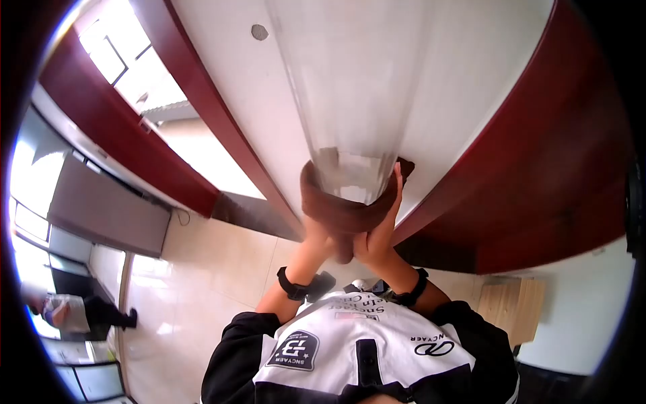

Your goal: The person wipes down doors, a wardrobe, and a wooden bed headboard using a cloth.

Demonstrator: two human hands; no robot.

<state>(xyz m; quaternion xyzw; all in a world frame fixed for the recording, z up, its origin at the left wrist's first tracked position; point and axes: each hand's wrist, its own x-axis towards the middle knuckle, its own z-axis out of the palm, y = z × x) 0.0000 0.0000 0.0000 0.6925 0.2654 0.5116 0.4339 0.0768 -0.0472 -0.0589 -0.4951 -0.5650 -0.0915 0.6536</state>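
Note:
A brown cloth (346,214) is wrapped around the near end of a clear, tube-like object (356,101), which stretches up to the top of the view. My left hand (316,232) presses the cloth from the left, its fingers mostly hidden by it. On the other side, my right hand (382,232) holds the cloth, with fingers extended along its right edge. Part of the cloth hangs between my wrists. Both hands are close together over the near end of a white surface (229,54).
Dark red panels (531,135) border the white surface. A wooden box-like piece (515,306) stands at the lower right. Pale tiled floor (202,269) lies at the left, with another person (74,313) at the far left near windows.

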